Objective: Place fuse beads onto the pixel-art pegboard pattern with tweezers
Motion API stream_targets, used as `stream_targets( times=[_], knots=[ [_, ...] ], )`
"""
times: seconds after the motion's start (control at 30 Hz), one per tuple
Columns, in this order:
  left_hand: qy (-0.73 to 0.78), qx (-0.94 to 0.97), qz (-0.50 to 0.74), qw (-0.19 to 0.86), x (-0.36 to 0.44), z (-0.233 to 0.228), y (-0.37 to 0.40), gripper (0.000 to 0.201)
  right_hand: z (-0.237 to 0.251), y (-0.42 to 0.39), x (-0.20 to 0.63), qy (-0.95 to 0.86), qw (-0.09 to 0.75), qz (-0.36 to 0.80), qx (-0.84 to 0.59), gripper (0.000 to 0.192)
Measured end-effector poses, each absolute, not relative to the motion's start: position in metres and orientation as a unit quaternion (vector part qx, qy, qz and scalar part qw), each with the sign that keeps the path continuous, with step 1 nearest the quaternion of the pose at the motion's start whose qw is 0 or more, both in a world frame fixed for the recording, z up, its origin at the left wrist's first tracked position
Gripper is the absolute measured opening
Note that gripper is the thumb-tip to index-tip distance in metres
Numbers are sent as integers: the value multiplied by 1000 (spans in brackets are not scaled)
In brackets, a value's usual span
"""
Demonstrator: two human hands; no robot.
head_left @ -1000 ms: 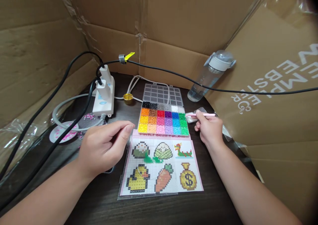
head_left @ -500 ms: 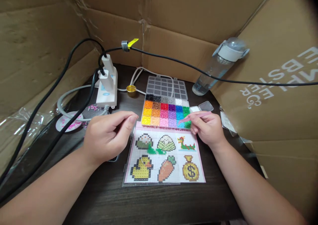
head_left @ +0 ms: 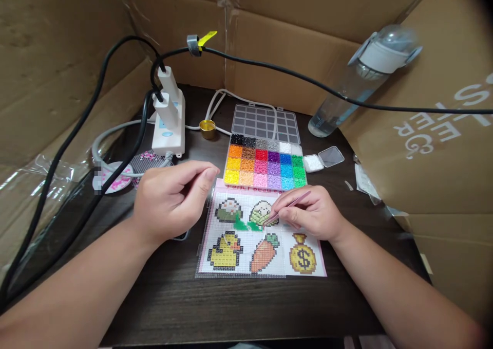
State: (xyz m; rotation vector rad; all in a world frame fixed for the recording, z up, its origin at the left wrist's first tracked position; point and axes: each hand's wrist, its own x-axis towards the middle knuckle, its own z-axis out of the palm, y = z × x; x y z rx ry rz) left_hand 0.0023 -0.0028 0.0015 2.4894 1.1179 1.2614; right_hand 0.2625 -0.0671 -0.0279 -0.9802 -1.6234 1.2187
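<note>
My right hand (head_left: 314, 213) pinches a pair of pink tweezers (head_left: 289, 205), whose tips point down at the pattern sheet (head_left: 246, 261) beside a patch of green beads (head_left: 248, 226). Whether a bead sits between the tips is too small to tell. The sheet shows a duck, a carrot, a money bag and other pixel pictures, and a clear pegboard (head_left: 208, 275) lies over its left part. My left hand (head_left: 173, 197) is closed in a loose fist left of the sheet, thumb against forefinger; what it holds, if anything, is hidden. Behind the sheet stands the open bead box (head_left: 265, 166), sorted by colour.
A white power strip (head_left: 169, 128) with black cables (head_left: 277, 69) is at the back left, near a small gold cup (head_left: 207, 128) and a plate of pink beads (head_left: 119, 180). A water bottle (head_left: 358, 84) leans by the cardboard wall (head_left: 277, 46). A small lidded case (head_left: 314, 162) lies right of the box.
My right hand has brought the tweezers from the bead box down and toward me, over the sheet near the green beads. The left hand keeps its closed shape. The camera view has shifted slightly.
</note>
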Motion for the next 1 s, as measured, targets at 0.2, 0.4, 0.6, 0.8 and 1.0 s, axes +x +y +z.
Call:
stream_targets(
  times=[0.2,0.4,0.6,0.8,1.0],
  knots=[
    [388,826,403,72,3,3,-4,13,-28,-70,262,-619,401,504,-450,13],
    [403,819,402,77,3,4,-5,16,-27,-70,262,-637,395,490,-445,13],
    [406,816,404,72,4,3,-5,16,-24,-68,261,-668,393,451,-443,12],
    [404,818,403,73,4,3,-5,16,-27,-69,260,-658,405,457,-440,11],
    [406,817,402,74,3,4,-6,16,-31,-69,265,-580,446,504,-459,15]
  ],
)
